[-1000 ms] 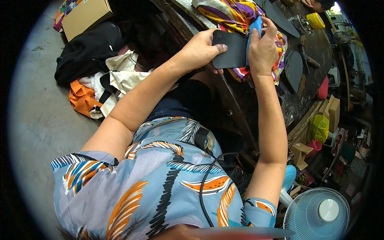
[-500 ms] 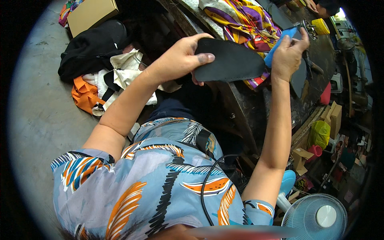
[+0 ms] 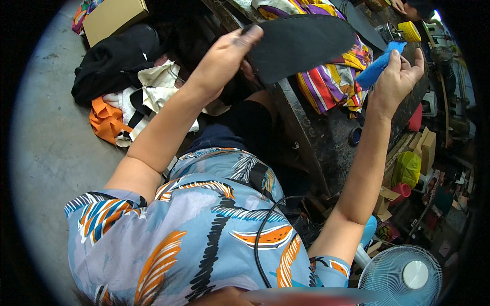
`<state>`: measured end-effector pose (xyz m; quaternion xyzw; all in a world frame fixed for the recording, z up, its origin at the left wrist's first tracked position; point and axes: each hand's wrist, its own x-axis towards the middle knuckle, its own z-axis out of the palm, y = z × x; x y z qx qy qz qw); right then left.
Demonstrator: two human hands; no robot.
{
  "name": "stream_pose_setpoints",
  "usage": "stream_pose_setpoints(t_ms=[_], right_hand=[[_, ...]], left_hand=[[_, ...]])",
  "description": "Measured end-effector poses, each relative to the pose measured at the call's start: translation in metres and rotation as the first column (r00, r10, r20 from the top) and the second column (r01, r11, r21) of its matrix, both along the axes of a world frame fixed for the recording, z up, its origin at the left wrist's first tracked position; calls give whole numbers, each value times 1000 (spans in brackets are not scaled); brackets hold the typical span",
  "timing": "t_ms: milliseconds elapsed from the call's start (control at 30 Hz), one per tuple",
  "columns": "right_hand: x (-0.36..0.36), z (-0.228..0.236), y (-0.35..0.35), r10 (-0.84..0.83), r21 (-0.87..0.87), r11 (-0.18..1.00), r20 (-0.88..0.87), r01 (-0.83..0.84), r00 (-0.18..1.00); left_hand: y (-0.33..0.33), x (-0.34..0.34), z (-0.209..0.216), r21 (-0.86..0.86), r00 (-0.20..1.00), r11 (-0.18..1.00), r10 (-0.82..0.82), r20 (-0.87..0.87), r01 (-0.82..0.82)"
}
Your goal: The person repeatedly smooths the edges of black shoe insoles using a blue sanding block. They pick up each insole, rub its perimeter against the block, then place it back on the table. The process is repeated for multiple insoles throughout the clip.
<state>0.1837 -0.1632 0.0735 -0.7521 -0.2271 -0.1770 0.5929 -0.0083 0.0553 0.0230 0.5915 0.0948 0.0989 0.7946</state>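
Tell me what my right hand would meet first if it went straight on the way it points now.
Your right hand, pinching the blue cloth, would probably meet the yellow object on the workbench first. Depth is unclear, though, so it might pass above it.

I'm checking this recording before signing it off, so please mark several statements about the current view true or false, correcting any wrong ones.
1. The left hand grips a black flat piece. True.
2. The right hand is empty. False: it holds a blue piece.
3. Patterned cloth lies on the dark workbench. True.
4. The fan is at the picture's upper left. False: it is at the lower right.
5. An orange fabric item lies to the left of the workbench. True.
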Motion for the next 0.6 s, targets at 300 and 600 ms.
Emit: stream_pose_setpoints(t_ms=[300,600], right_hand=[[-55,-49,38,93,-316,947,95,-59,991],[-25,-58,19,65,54,997,-163,-57,984]], left_hand=[[-17,11,-14,-97,990,985,-141,0,141],[-8,16,-19,-832,956,554,-252,-153,13]])
